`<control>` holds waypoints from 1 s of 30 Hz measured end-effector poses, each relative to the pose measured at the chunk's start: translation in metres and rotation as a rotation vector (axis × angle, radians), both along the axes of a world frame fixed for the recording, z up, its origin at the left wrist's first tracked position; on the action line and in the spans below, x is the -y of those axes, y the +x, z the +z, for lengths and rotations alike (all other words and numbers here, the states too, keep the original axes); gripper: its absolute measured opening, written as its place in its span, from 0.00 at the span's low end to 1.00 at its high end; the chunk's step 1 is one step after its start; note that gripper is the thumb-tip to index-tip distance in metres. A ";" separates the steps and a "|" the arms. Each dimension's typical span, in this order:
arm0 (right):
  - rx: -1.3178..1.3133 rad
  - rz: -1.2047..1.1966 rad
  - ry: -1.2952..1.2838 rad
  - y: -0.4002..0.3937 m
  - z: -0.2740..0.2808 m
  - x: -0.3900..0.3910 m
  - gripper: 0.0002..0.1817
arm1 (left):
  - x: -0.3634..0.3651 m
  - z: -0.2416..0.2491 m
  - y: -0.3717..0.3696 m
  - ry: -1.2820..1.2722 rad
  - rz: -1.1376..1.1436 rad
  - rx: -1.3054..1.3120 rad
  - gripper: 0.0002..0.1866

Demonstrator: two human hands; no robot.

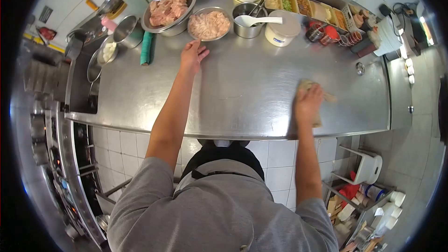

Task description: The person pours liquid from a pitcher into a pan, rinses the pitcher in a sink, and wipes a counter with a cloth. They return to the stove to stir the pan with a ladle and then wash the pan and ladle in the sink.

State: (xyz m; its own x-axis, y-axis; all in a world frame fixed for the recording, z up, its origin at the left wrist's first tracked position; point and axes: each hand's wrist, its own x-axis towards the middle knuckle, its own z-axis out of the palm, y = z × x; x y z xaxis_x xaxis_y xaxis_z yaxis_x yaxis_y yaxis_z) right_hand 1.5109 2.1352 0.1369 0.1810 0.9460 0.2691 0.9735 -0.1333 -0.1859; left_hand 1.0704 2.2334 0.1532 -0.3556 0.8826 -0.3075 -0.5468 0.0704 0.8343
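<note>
My right hand (309, 102) presses a tan cloth (317, 120) flat on the steel counter (252, 88), on its right side. The cloth sticks out around the fingers. My left hand (193, 56) is at the near edge of a metal bowl of pale raw meat (209, 24), its fingers apart and holding nothing; whether a fingertip touches the rim I cannot tell. A larger bowl of raw meat (169, 9) stands behind and to the left. A green-wrapped object (146, 49) lies to the left of my left hand.
Along the back stand a metal pot with a white ladle (259, 20), a lidded white tub (282, 28), ingredient trays (305, 7) and red-topped jars (330, 34). A sink (84, 88) is at the left end. The counter's front edge (233, 136) runs before my body.
</note>
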 end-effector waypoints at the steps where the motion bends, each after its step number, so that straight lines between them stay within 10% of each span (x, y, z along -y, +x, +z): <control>1: -0.036 0.065 -0.016 -0.030 -0.002 0.003 0.37 | 0.010 0.003 -0.001 -0.001 0.016 0.001 0.16; 11: -0.271 1.031 -0.134 -0.317 -0.012 0.030 0.24 | 0.147 0.048 -0.016 0.151 0.185 -0.299 0.14; 14: -0.696 1.232 -0.345 -0.350 0.020 0.040 0.16 | 0.211 0.084 -0.047 0.149 0.321 -0.385 0.13; 18: -1.317 0.570 -0.158 -0.332 0.029 0.001 0.15 | 0.316 0.097 -0.096 0.031 0.547 -0.491 0.11; 26: -0.318 0.426 -0.061 -0.277 0.010 -0.079 0.34 | 0.474 -0.003 -0.111 -0.240 0.791 -0.314 0.10; 30: -0.285 0.358 -0.068 -0.339 0.005 -0.077 0.36 | 0.489 -0.028 -0.074 -0.245 0.656 -0.260 0.10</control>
State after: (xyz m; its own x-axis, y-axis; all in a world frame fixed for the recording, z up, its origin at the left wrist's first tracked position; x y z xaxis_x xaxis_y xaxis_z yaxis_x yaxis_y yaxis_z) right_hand 1.1719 2.2117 0.1418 -0.1031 0.9762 0.1908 0.8719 0.1810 -0.4550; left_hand 0.9960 1.7440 0.1256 -0.8738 0.3809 -0.3024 -0.3276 -0.0014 0.9448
